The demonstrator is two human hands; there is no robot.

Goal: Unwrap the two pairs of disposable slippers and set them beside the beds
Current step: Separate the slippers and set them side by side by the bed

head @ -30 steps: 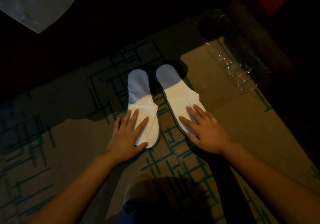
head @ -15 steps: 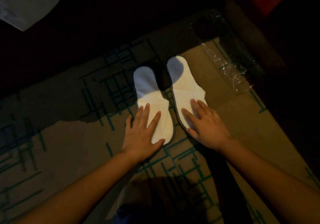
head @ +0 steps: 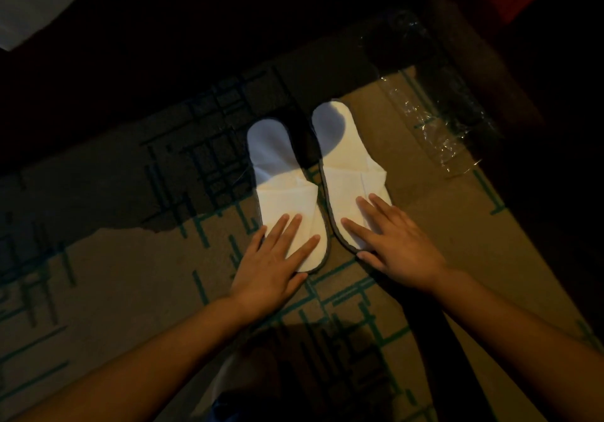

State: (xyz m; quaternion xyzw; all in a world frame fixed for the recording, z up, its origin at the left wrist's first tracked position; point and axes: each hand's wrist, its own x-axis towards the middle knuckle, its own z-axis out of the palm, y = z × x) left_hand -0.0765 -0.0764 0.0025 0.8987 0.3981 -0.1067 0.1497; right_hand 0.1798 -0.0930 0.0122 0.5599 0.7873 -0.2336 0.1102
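Resting flat hands (head: 333,255) on white slippers (head: 322,186), carpet (head: 114,258)

We've got 2 slippers side by side on the carpet (head: 114,258): left slipper (head: 281,173), right slipper (head: 346,153) set a bit further fwd. Left hand (head: 274,258) flat on one, right hand (head: 395,242) on the other. Wrapper (head: 441,127) lies off to the right, near but apart.

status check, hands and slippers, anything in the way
Left hand flat on left slipper, right hand flat on right slipper. Pair unwrapped, side by side on carpet. Empty plastic wrapper lies apart, to the right.
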